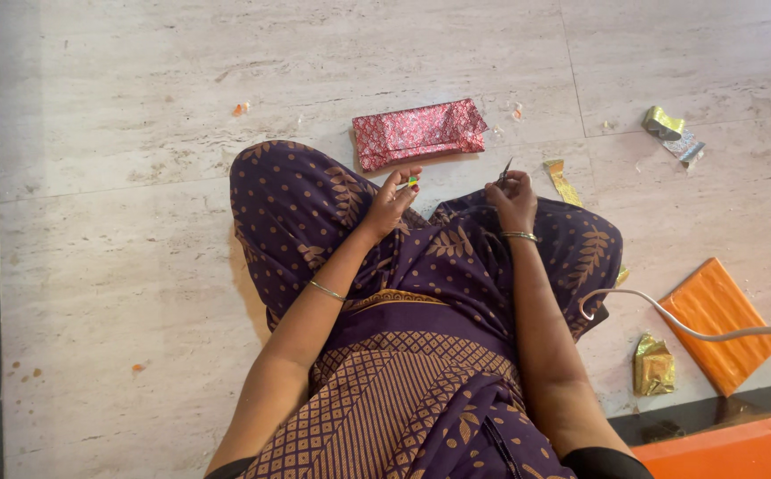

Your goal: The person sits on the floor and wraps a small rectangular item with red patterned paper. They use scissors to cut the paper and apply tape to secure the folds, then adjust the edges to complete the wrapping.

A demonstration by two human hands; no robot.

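left hand (392, 197) pinching small green-yellow scrap (412, 182) above lap | right hand (511, 197) closed on thin metal scissors (504, 170) | crinkled red foil-wrapped packet (418, 132) just beyond on veined marble floor (119, 133) | gold foil scraps (652, 365), ribbed orange slab (719, 323) at right

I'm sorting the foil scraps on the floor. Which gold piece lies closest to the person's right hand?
The narrow gold strip, on the floor just right of the right hand. The crumpled gold wad lies farther up right; the gold lump sits low, beside the orange packet.
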